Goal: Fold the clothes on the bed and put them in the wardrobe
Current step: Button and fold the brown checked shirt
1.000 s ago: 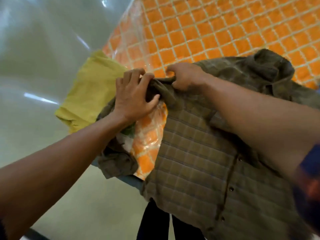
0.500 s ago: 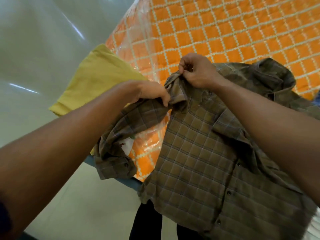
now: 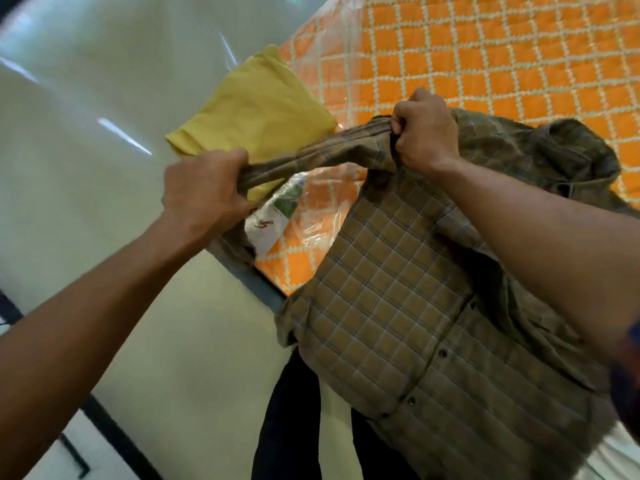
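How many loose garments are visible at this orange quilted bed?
2. A folded yellow cloth garment lies at the bed corner; a brown checked button-up shirt is gripped by the left hand and right hand, sleeve stretched between them. More may lie out of view.

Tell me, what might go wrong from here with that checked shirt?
The left hand and right hand stretch a sleeve of the checked shirt just above the yellow garment at the bed's corner; a sweep might knock that garment to the floor. The shirt's body hangs past the bed edge on a glossy plastic cover, so it may slide off if released.
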